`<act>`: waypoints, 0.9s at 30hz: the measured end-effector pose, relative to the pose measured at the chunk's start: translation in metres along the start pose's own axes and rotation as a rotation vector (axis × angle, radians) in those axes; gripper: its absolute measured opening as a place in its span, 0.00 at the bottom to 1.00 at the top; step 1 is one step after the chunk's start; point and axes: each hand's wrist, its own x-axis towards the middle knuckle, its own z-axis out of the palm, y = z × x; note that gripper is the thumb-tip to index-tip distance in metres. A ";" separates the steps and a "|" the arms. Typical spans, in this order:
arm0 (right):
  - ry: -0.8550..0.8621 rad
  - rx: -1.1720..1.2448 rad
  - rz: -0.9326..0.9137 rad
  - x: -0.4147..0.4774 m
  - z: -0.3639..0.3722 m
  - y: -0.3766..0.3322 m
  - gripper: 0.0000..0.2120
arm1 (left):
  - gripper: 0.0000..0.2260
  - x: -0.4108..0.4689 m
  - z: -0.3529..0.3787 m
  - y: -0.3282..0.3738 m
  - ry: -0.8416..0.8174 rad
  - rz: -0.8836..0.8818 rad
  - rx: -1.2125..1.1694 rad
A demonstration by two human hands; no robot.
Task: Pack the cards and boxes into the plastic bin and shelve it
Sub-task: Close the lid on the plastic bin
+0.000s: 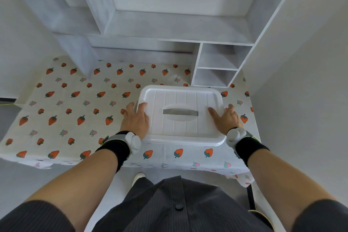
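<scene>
Our left hand (pixel 136 118) and right hand (pixel 225 117), fingers spread, clasp the ribbed white lidded plastic bin (pixel 182 117) near the bench's (pixel 66 103) front edge.

We have a single view, from a camera worn on the person's head, looking forward and steeply down. It sits close above the near edge of the desk covered in a strawberry-print cloth (pixel 75 107), so our own forearms and dark striped shirt (pixel 175 203) fill the bottom. The wide lens bends the grey-white shelf unit (pixel 216 62) at the desk's far edge.
</scene>
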 end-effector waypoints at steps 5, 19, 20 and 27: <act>0.006 -0.032 -0.046 0.003 -0.002 -0.003 0.40 | 0.22 0.003 -0.002 0.003 -0.026 -0.016 -0.040; 0.077 -0.157 -0.134 -0.007 -0.002 -0.014 0.32 | 0.24 0.012 -0.011 0.004 -0.064 -0.009 0.149; 0.055 -0.162 -0.124 -0.010 -0.001 -0.016 0.32 | 0.24 0.013 -0.011 0.004 -0.077 -0.004 0.104; -0.133 -0.178 -0.124 -0.025 0.009 -0.026 0.44 | 0.22 0.016 -0.033 0.013 -0.211 -0.019 -0.015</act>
